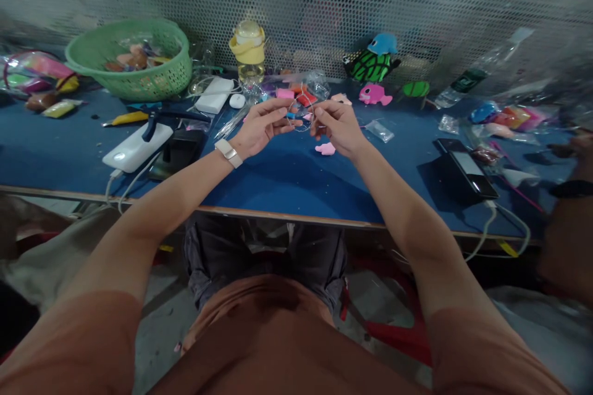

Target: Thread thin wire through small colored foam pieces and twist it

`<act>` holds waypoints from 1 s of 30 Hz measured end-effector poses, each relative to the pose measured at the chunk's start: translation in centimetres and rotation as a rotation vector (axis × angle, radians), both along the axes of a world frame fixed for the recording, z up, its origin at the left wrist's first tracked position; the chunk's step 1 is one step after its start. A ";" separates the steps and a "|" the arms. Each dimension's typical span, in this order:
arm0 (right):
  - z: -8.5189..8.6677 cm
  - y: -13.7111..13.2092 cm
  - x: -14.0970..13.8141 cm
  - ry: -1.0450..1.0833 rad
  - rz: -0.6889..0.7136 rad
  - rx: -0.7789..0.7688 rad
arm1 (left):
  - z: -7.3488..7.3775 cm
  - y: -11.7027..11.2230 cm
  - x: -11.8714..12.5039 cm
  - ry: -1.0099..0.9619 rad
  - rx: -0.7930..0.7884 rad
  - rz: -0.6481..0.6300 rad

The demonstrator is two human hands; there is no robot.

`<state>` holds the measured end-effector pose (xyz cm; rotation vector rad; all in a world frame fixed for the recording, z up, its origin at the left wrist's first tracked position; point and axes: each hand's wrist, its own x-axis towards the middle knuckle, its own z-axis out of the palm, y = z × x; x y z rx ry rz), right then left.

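My left hand (pixel 262 128) and my right hand (pixel 337 126) are raised close together over the blue table. Both have thumb and fingers pinched on a thin, pale looped strand (pixel 302 90), which may be string or wire. Its loops spread in the gap between the fingertips. A small pink shaped piece (pixel 325 149) lies on the table just below my right hand. Behind the fingers are red and pink pieces (pixel 306 97) and a small clear bag (pixel 380 130) to the right.
A green basket (pixel 139 83) of bagged items stands at the back left, near a yellow-topped bottle (pixel 249 49). Toy fish (pixel 375 94) and a turtle (pixel 370 66) sit by the perforated panel. Corded devices (pixel 139 147) and a phone (pixel 466 170) flank my arms. Another person's arm (pixel 572 197) is at right.
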<state>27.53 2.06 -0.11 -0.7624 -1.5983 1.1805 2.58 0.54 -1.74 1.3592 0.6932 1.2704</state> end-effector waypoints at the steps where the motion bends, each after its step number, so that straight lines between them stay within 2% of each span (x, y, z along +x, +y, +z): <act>1: 0.0 0.0 0.0 -0.003 -0.001 -0.003 | 0.0 0.0 0.0 0.001 0.007 -0.005; 8: 0.0 0.0 0.0 0.008 -0.030 -0.038 | 0.1 0.0 0.0 0.021 0.026 0.003; 16: -0.4 0.6 -0.1 -0.026 -0.081 -0.040 | 0.8 -0.9 0.3 -0.018 -0.019 -0.060; 24: -0.9 0.9 -0.5 0.053 -0.159 -0.039 | 0.3 -0.9 0.5 0.002 0.063 -0.042; 30: -1.0 0.8 -0.6 -0.001 -0.144 -0.001 | -0.1 -0.4 0.5 0.011 0.035 -0.003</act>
